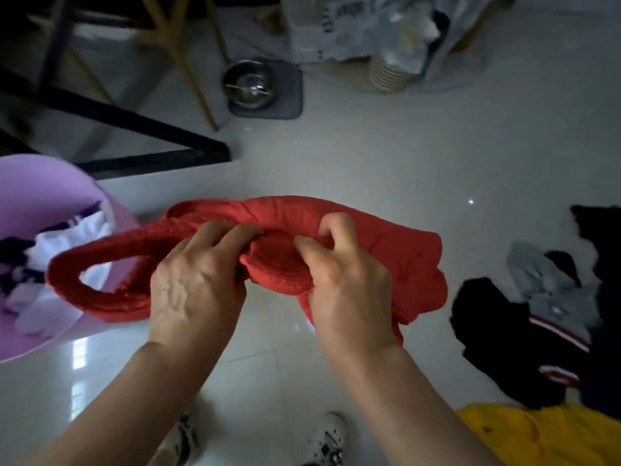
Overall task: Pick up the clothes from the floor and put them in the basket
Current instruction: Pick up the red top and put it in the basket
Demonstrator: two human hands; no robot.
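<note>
Holding bunched red garment (353, 230) in both grips, left hand (198, 284) and right hand (346, 280) clenched on it, right of purple basket (117, 223), dark clothes (504, 334) further right on floor (369, 156)

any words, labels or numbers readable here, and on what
None can be read.
Plastic bag at the top: dark printed characters, too blurred to read.
Red garment held in both hands: no print visible.
Black garment on the floor: only red and white stripes, no lettering.
</note>
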